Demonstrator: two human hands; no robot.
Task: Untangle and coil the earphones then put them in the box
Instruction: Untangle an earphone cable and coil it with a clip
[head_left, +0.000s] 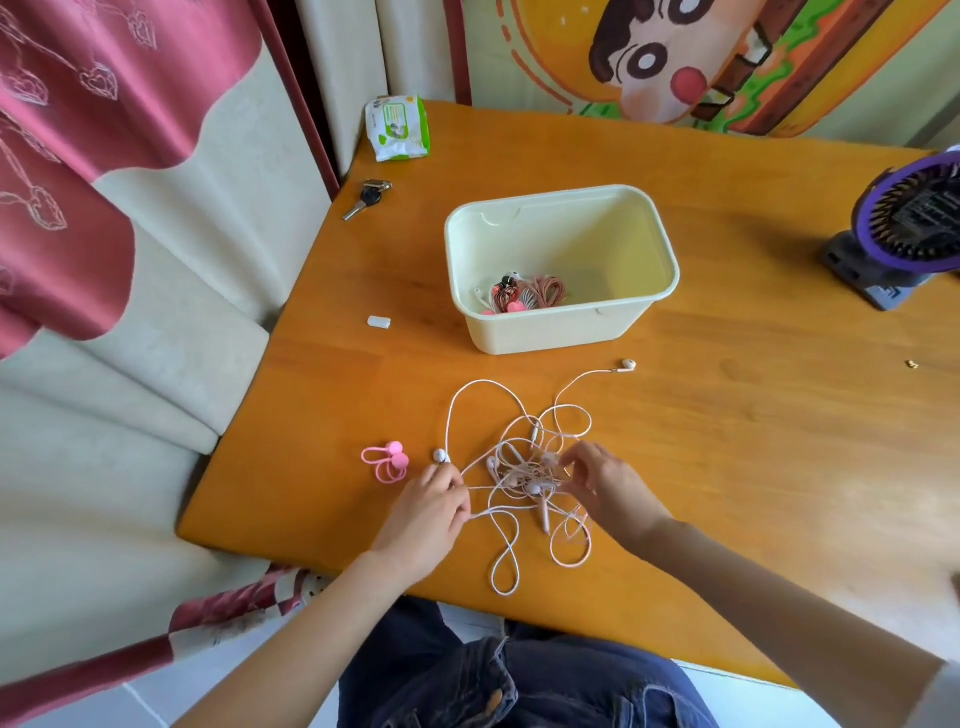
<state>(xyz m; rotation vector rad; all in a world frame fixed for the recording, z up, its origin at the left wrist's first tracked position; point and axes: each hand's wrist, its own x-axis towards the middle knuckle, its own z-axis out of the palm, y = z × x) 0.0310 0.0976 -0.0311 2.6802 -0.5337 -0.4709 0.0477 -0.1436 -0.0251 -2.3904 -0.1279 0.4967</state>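
Pinching one white cord of earphones (535, 487) in left grip (426, 512), near worktop (727, 441) front edge; pinching into their knot with right grip (605, 488), fingers curled. Noting cream box (545, 332) just beyond, open-topped, holding coiled cables (524, 296) in near-left corner.

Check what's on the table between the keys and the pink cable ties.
One small white piece, too small to identify, lies on bare table roughly midway between the keys and the pink cable ties. Head view shows it.
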